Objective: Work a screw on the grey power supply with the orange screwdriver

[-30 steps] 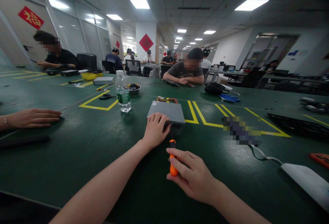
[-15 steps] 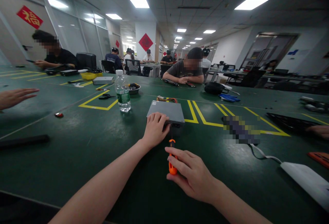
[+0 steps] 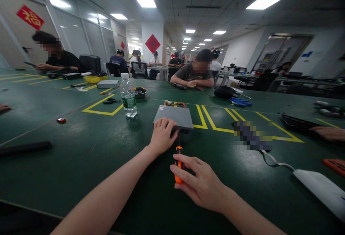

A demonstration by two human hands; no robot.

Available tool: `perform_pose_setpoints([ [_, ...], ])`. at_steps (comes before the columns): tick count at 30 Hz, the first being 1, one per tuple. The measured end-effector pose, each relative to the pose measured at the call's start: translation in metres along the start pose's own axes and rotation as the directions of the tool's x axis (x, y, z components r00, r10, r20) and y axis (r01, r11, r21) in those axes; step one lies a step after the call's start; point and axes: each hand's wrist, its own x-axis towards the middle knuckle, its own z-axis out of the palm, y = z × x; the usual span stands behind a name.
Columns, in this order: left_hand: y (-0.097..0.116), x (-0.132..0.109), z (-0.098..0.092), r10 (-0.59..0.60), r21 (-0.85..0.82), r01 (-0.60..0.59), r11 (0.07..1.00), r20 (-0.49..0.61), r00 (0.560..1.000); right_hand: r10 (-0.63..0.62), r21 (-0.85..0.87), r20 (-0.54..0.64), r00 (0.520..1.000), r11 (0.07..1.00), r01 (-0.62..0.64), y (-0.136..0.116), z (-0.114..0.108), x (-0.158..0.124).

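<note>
A grey metal computer power supply [image 3: 175,115] lies on the green table, with a bundle of coloured cables [image 3: 174,104] behind it. My left hand [image 3: 163,136] rests on its near left edge, fingers bent over the top and holding it. In my right hand [image 3: 198,181] is an orange and black screwdriver [image 3: 178,174], gripped by the handle between thumb and fingers. Its thin shaft points away from me to the near face of the power supply. Where the tip meets that face is too dark to make out.
Left of the power supply stands a water bottle [image 3: 129,100], with a metal bowl [image 3: 140,92] behind. On the right are a blurred dark object [image 3: 252,136], a white box with a cable [image 3: 320,188] and blue gloves [image 3: 240,102]. A person [image 3: 194,71] sits opposite.
The screwdriver handle has shifted slightly left and my right fingers have moved around it. My left hand stays on the power supply. Another person's hand at far left has drawn back.
</note>
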Motion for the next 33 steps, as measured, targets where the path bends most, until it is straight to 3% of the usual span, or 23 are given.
perform_pose_setpoints([
  [12, -0.0005, -0.0001, -0.0003, 0.004, -0.019, -0.005, 1.0, -0.02, 1.0, 0.004, 0.022, 0.051, 0.999, 1.0, -0.005, -0.0003, 0.0008, 0.0045],
  [21, -0.0008, -0.0009, 0.0003, -0.001, -0.013, 0.001, 1.0, -0.013, 1.0, -0.052, 0.003, -0.095, 0.994, 0.999, 0.052, 0.0013, 0.0077, 0.0056],
  [26, -0.001, -0.0008, 0.0006, 0.002, -0.007, -0.002, 1.0, -0.014, 1.0, 0.012, 0.048, -0.046, 0.999, 0.999, -0.01, -0.0009, 0.0042, 0.0048],
  [33, -0.0003, -0.0004, -0.0013, 0.005, -0.013, -0.005, 1.0, -0.005, 1.0, -0.044, -0.03, -0.031, 0.999, 0.999, 0.043, -0.001, -0.0004, 0.0053],
])
